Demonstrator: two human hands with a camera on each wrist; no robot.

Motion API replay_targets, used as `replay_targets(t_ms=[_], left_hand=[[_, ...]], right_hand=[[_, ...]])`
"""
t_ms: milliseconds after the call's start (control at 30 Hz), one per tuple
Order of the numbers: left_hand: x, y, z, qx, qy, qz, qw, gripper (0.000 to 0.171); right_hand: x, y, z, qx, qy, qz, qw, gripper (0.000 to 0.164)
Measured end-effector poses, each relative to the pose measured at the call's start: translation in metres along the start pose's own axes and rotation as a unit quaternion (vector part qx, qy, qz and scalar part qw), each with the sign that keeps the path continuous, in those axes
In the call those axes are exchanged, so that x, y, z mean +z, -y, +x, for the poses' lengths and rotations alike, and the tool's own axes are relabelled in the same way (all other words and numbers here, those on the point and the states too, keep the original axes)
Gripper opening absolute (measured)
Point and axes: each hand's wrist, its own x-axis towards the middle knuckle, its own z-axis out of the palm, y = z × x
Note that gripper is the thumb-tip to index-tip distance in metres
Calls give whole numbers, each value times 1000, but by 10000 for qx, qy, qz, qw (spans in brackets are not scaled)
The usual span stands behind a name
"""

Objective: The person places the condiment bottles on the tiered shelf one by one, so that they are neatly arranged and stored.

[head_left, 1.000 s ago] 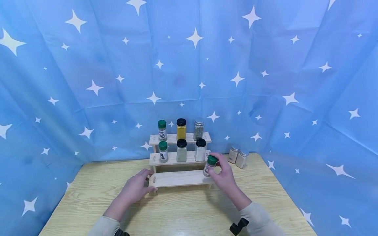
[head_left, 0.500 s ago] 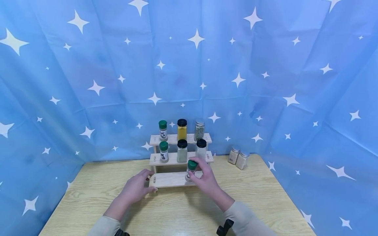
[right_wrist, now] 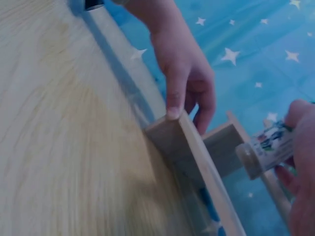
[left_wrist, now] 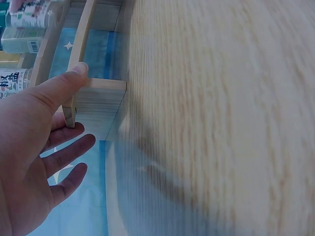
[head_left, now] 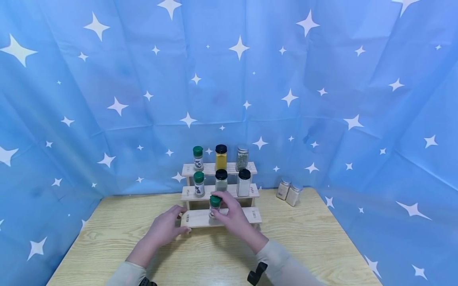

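A three-tier wooden spice rack (head_left: 252,215) stands on the table. At the left end of its bottom shelf, my left hand (head_left: 165,227) pinches the board; the left wrist view shows the thumb (left_wrist: 78,69) on the edge and the other fingers spread loosely. My right hand (head_left: 234,216) holds a small green-capped spice jar (head_left: 215,201) by its upper part, over the left-middle of the bottom shelf. Its clear base and printed label show in the right wrist view, tilted relative to that camera. The middle shelf carries a green-capped jar (head_left: 198,184) and two black-capped jars (head_left: 244,183).
On the top shelf stand a green-capped jar (head_left: 198,158), a black-capped jar of yellow powder (head_left: 221,158) and a silver-lidded jar of herbs (head_left: 242,158). Two silver-lidded jars (head_left: 293,195) stand at the table's back right. A blue starry curtain (head_left: 229,79) hangs behind the table (head_left: 315,238).
My right hand has carried the green-capped jar leftward along the bottom shelf, from its right end to left of the middle. The left hand stays at the shelf's left end.
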Motion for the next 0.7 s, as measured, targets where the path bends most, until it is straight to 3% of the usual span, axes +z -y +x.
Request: replay_targets(t_ms=[500,700], left_hand=[[0,3,0,54,-3,21,10000,71],[0,2,-1,139,20,-5,9999,69]], right_hand=[[27,3,16,303,650,415,9966,54],[33,2,18,417,721,441,9956,55]])
